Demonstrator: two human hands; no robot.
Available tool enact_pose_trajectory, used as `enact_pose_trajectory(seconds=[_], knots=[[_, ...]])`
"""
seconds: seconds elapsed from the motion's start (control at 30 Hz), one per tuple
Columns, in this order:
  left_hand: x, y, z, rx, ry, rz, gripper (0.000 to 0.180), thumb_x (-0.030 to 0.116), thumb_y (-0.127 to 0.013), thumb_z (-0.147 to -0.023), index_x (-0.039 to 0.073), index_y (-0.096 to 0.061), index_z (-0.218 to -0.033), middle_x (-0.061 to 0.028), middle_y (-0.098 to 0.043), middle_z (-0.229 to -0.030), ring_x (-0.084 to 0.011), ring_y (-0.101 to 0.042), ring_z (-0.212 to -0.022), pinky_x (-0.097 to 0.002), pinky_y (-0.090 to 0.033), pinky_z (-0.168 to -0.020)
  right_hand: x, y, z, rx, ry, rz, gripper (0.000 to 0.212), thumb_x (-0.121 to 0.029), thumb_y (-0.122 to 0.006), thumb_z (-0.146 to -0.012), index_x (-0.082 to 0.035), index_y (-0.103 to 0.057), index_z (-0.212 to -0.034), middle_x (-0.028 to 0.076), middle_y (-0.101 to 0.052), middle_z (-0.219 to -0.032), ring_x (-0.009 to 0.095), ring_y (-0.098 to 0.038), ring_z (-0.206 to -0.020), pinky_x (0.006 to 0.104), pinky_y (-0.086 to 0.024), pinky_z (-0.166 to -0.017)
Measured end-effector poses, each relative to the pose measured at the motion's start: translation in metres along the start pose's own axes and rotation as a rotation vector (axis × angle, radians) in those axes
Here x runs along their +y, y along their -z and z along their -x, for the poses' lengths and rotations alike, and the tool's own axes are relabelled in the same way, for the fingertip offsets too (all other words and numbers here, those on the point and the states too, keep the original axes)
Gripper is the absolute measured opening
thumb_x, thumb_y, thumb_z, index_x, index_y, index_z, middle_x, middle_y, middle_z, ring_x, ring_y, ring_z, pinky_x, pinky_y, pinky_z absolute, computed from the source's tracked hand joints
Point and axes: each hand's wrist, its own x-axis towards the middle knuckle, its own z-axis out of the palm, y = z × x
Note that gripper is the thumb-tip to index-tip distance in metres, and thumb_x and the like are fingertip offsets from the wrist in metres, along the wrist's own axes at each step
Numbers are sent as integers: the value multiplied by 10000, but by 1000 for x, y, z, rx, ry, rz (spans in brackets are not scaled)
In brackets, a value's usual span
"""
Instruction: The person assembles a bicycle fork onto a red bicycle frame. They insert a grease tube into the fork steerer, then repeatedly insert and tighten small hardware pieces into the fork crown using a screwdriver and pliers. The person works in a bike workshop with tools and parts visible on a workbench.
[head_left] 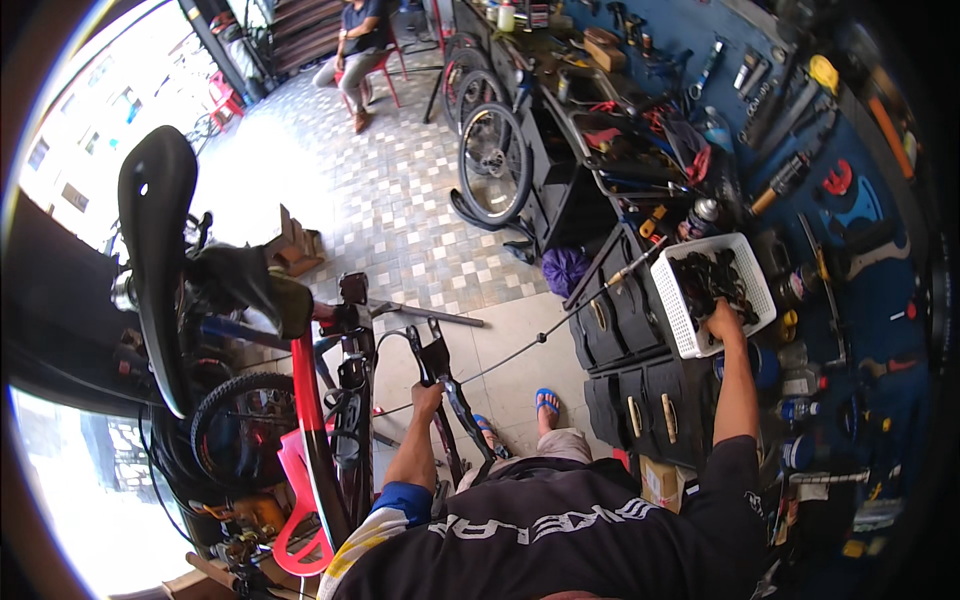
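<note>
My left hand (427,402) is closed on the dark rear stay of a bicycle frame (435,355), in front of my legs. A thin dark rod or cable (500,362) with a small knob on it runs from beside that hand up to the right. My right arm is stretched out to the right. At its end, my right hand (722,322) reaches into a white plastic basket (686,330) that holds many small black parts (735,280). Its fingers are down among the parts, so their grip is hidden.
A black saddle (160,230) and a red frame tube (305,380) stand close on my left. Drawers with handles (632,415) sit below the bench. Tools hang on the blue wall (860,130). Bicycle wheels (495,165) and a seated person (362,45) are farther off.
</note>
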Motion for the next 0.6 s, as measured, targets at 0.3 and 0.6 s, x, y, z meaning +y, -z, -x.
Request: enact_pose_trajectory(seconds=[0.3, 0.6], knots=[[-6, 11, -1, 94, -42, -147, 508, 374, -742, -747, -108, -707, -905, -308, -715, -892, -443, -713, -923, -474, -551, -815, -42, 70, 69, 335, -64, -27, 484, -177, -681, -856, -179, -540, -1319, 191, -726, -1129, 387, -666, -1116, 501, -423, -1029], [17, 8, 7, 100, 58, -141, 442, 258, -713, -722, -90, -683, -993, -302, -715, -954, -417, -713, -962, -451, -555, -840, -136, 86, 100, 289, 598, -692, 159, -64, -562, -934, -38, -672, -1046, 98, -702, -947, 187, -669, -882, 312, -509, -783]])
